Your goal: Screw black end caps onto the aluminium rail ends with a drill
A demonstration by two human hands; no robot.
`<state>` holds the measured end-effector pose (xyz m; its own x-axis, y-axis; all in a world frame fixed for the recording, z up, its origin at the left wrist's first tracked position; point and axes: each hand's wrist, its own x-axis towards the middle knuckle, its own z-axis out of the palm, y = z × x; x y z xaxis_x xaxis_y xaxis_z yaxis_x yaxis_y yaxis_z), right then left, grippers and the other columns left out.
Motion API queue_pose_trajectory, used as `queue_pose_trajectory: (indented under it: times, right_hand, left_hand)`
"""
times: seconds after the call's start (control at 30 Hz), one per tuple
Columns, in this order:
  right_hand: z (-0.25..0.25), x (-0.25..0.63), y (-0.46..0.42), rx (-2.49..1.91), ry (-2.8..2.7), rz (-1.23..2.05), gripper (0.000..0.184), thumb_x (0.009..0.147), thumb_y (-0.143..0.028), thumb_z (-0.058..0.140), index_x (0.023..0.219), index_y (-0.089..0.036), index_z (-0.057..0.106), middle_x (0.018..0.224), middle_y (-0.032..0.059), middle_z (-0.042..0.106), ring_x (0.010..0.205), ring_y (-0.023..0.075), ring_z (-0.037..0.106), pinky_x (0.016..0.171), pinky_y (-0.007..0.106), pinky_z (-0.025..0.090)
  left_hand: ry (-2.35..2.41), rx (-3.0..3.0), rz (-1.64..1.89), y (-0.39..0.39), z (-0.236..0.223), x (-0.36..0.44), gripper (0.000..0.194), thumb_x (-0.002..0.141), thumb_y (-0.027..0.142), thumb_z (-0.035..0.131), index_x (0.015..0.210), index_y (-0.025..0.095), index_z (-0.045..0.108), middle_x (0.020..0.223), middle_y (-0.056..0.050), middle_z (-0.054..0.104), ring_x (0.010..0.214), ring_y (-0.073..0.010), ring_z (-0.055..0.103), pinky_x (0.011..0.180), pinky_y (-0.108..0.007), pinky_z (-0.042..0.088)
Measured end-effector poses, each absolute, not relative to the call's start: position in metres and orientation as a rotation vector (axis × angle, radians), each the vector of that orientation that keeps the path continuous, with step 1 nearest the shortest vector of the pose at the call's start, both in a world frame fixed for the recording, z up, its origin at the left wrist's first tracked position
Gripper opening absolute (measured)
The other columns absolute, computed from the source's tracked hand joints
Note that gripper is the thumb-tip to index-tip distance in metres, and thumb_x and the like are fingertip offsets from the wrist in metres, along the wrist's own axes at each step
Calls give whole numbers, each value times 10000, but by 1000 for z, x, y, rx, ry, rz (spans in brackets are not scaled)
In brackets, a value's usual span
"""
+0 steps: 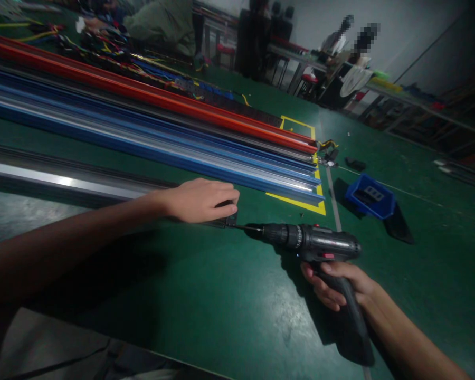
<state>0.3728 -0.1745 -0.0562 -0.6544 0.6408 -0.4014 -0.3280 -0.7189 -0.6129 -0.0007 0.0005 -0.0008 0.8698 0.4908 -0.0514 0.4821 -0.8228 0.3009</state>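
My right hand (336,285) is wrapped round the handle of a black cordless drill (316,243), which lies level and points left. Its long thin bit reaches the end of a dark metal profile (83,182). Over that end sits my left hand (203,200), closed with thumb and fingers on a small black end piece (231,219). The bit's tip meets this end piece, though whether it sits in a screw is too small to tell. Most of the profile's right end is hidden under my left hand and forearm.
Beyond the profile lie several long blue profiles (221,153) and a red-orange one (182,100), ending near yellow tape (322,203). A blue bin (370,198) stands right on the green table (229,306). Wire bundles (114,45) and a person's sleeve (162,24) are at the back.
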Motion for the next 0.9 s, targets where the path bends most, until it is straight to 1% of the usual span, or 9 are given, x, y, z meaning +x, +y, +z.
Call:
queue_pose_trajectory:
  times: [0.37, 0.53, 0.9]
  right_hand:
    - [-55, 372, -174, -816, -671, 2362, 284, 953, -339, 669, 1062, -78, 687, 757, 8, 614, 419, 35, 477, 485, 205, 539]
    - [-55, 373, -175, -834, -692, 2347, 285, 947, -348, 676, 1057, -85, 678, 742, -3, 603, 407, 31, 459, 475, 202, 529]
    - [-56, 373, -174, -821, -670, 2349, 291, 951, -341, 675, 1065, -73, 692, 750, 16, 627, 412, 33, 474, 476, 204, 534]
  left_hand:
    - [719, 2718, 71, 0, -1, -1, 359, 1042, 479, 352, 1027, 241, 619, 1012, -43, 645, 883, -194, 607, 746, -306, 398]
    - [718, 2725, 56, 0, 0, -1, 372, 1046, 486, 338, 1030, 239, 616, 1015, -45, 643, 890, -196, 606, 749, -306, 400]
    - [717, 2731, 61, 0, 0, -1, 374, 1044, 484, 340, 1037, 236, 618, 1014, -47, 645, 881, -194, 603, 742, -304, 400]
